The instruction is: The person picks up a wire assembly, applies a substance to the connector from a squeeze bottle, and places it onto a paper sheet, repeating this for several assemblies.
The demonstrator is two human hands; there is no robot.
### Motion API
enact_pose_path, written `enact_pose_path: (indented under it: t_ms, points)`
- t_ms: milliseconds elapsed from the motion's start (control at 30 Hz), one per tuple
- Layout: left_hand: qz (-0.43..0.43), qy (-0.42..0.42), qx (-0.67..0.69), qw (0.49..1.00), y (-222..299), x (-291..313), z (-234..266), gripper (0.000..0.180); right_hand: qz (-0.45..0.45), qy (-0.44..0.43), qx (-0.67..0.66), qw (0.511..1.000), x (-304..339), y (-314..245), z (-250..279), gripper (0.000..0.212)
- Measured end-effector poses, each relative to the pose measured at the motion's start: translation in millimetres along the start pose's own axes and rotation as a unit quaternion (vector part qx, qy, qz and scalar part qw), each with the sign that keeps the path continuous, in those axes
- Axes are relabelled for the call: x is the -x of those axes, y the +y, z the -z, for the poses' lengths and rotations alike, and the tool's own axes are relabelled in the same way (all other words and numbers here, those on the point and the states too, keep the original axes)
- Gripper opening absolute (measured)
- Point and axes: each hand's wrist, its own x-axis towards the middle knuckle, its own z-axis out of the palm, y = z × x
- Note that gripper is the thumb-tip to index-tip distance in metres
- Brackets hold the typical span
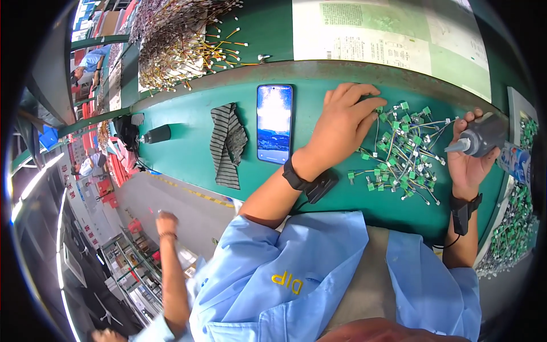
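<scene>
A pile of small green connectors with short wires [407,154] lies loose on the green tabletop [188,145]. My left hand [345,119] reaches to the pile's far left edge. Its thumb and index finger close around one green connector [380,109], whose wire trails down beside the thumb; the other fingers are bent and partly apart. At the right of the pile, my right hand [468,165] grips a dark squeeze bottle [485,135] lying over the palm. The bottle's pale pointed nozzle [454,147] faces left, toward the pile, without touching it.
Left of my hand lie a lit phone [274,122], striped grey cloth [227,142] and another dark bottle [156,134]. A blue-labelled bottle [516,162] and a tray of green connectors [513,228] stand right. Wire bundles [176,51] fill the far left shelf. Another person's arm [171,273] shows lower left.
</scene>
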Motion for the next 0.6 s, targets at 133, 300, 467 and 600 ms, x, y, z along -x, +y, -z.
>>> enact_pose_path:
  t_ms: [133,300,467,600]
  points:
    - [0.019,0.025,0.017,0.999,3.7,-0.1,3.8,0.029,0.045,0.046,0.013,0.998,-1.2,1.8,4.0,0.079]
    - [0.020,0.078,0.020,0.997,-5.1,12.3,6.5,0.025,0.087,0.101,0.005,0.991,-7.5,2.5,12.1,0.081]
    - [0.010,0.061,0.114,0.992,-7.7,13.0,-0.6,0.018,-0.029,-0.004,-0.123,0.992,15.3,-20.2,16.0,0.080]
    - [-0.001,0.090,0.088,0.992,-2.1,17.8,7.9,0.018,-0.011,0.020,-0.095,0.995,5.2,-4.6,21.7,0.083]
